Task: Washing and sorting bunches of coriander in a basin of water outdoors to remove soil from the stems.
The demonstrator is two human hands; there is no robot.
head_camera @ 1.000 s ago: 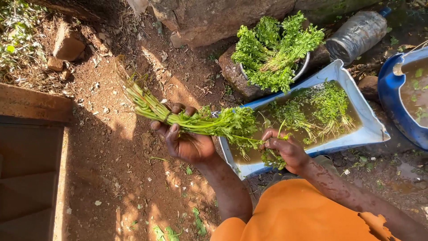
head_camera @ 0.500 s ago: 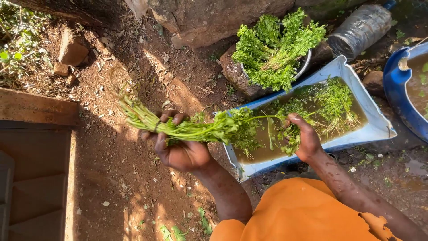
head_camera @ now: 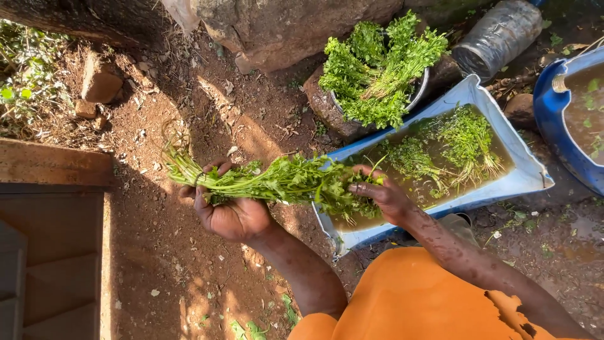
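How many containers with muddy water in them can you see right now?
2. The cut pale-blue tub lies in front of the right hand, with herbs soaking in it. The dark-blue basin sits at the right edge, partly out of frame. Others may lie beyond view.

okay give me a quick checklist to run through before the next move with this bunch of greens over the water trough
1. Left hand closed around the herb bunch near its stems: ok.
2. Right hand on the bunch's leafy end: ok.
3. Leafy end over the blue-and-white trough: ok.
4. Trough holds water: ok, but murky brown.
5. More herbs left soaking: ok.
6. Room in the bowl of greens: cannot tell, piled high.
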